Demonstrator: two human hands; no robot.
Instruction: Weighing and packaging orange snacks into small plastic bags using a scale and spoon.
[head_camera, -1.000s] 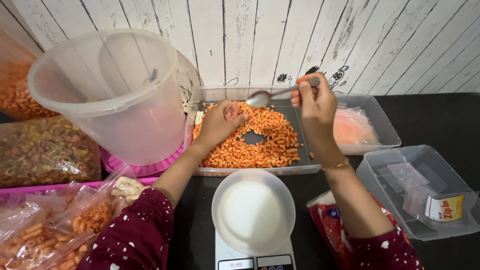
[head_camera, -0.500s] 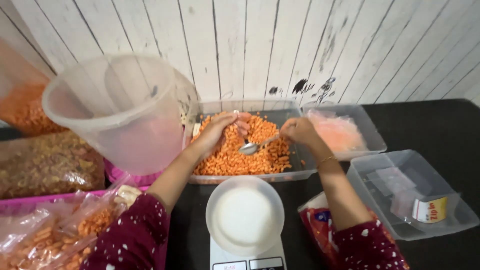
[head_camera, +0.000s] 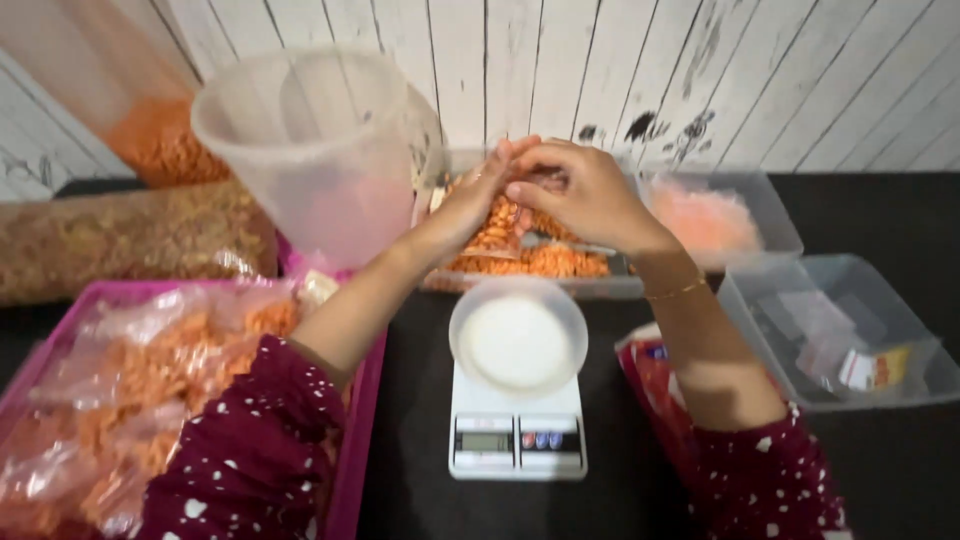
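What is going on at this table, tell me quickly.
A person in a dark red spotted top has both hands together above a clear tray of orange snack pieces. The left hand is cupped with pieces in it, and the right hand meets it from the other side; whether it holds anything cannot be told. In front of the tray, a white bowl sits on a small kitchen scale. A clear bucket stands to the left, above a pink tray of filled bags.

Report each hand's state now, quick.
Left hand: cupped, full of orange snack pieces, above the clear tray.
Right hand: curled against the left; what it holds cannot be told.
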